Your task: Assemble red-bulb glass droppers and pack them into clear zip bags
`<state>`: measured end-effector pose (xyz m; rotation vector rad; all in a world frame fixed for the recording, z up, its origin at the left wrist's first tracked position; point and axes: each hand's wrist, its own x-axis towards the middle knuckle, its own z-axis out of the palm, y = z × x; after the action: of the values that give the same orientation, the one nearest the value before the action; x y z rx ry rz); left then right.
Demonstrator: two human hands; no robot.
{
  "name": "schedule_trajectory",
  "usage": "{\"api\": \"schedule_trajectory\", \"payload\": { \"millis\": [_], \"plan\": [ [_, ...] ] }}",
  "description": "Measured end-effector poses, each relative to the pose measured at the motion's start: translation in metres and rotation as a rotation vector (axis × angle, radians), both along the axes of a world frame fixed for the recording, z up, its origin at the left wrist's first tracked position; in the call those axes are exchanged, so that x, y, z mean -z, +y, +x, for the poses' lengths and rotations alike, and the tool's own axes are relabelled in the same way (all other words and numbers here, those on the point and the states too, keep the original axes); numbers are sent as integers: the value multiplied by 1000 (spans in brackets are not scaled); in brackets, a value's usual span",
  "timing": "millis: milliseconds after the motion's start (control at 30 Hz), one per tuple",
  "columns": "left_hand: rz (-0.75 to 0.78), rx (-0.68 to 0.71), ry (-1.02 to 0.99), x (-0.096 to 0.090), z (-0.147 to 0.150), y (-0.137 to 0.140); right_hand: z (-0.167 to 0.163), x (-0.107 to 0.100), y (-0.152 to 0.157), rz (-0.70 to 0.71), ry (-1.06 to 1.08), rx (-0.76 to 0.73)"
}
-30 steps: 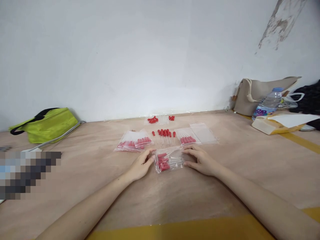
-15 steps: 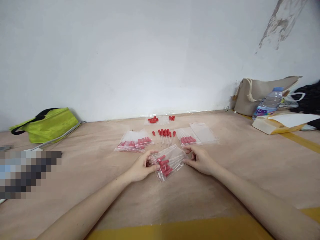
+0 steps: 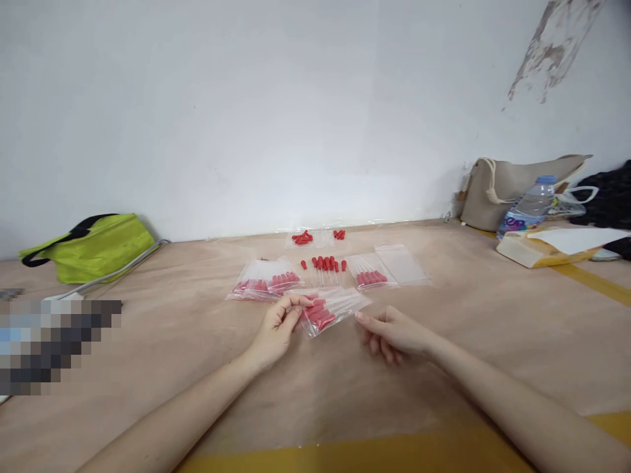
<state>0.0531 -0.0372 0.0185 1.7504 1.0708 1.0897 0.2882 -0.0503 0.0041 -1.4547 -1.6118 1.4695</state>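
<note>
My left hand (image 3: 279, 328) pinches the left end of a clear plastic bag (image 3: 345, 301) holding several droppers with red bulbs (image 3: 318, 314). Just below the bag's right end is my right hand (image 3: 387, 332), its thumb stretched out and its fingers loosely curled apart, holding nothing. Beyond the bag, loose red-bulbed droppers (image 3: 325, 265) lie in a row with thin clear stems towards me. Filled bags (image 3: 266, 279) overlap to their left. On the right, another bag of droppers (image 3: 372, 272) lies beside a flat clear bag (image 3: 401, 263).
Loose red bulbs (image 3: 302, 237) lie on a clear bag near the wall. At far left sits a yellow-green pouch (image 3: 106, 246) with a grey cable (image 3: 123, 269). To the right are a beige bag (image 3: 517, 180), a water bottle (image 3: 530, 203) and a yellow-edged packet (image 3: 537, 249).
My right hand has let go of the bag's right end and dropped slightly lower, fingers apart. My left hand has tilted the bag and shifted it slightly up.
</note>
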Motion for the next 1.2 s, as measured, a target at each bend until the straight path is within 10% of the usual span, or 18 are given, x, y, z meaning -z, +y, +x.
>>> {"api": "schedule_trajectory", "payload": {
  "millis": [167,333,700,967,1200],
  "plan": [
    [-70,194,-58,4,6,-12,-24,-3,-13,-116,634,43],
    [-59,469,59,7,10,-18,-23,4,-2,-76,736,207],
    [66,358,168,20,0,-6,55,-29,130,199,-116,396],
    [54,374,186,19,-1,-6,76,-12,139,293,-654,584],
    [69,365,222,18,0,-7,124,-8,144,80,-902,645]
  ]
}}
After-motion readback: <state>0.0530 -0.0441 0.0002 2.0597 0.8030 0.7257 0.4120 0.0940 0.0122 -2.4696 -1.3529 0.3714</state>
